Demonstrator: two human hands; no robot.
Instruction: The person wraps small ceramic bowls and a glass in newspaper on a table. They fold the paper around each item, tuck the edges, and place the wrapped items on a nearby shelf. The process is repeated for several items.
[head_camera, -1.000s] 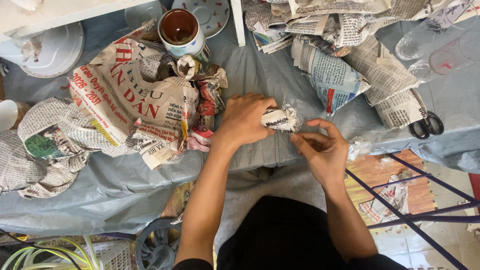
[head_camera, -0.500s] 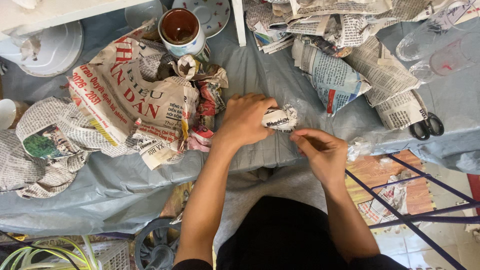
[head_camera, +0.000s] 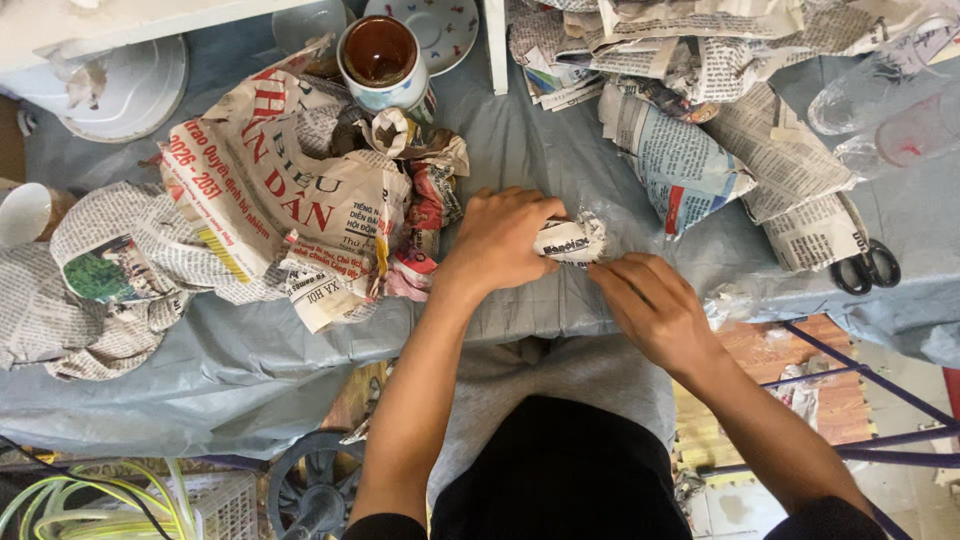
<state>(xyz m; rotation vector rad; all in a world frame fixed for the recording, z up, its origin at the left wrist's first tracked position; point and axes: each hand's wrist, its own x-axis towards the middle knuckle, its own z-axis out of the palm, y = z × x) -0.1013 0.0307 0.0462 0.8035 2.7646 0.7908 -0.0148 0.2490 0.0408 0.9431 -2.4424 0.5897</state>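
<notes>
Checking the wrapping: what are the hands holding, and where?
A small newspaper-wrapped bundle: left hand cups its left side, right hand fingertips touch its lower right edge.

Background items as I see them from the head view: a grey sheet (head_camera: 520, 150) covers the surface; a brown-glazed cup (head_camera: 381, 58) stands at top centre, just beside a patterned saucer (head_camera: 440, 25); crumpled newspaper (head_camera: 280, 200) lies left; black scissors (head_camera: 866, 268) rest right (partly under paper); clear plastic bottles (head_camera: 880, 90) lie top right.

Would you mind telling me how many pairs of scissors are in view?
1: the black-handled scissors lie at the right edge of the grey sheet, beside crumpled newspaper. More could be hidden under the paper.
</notes>
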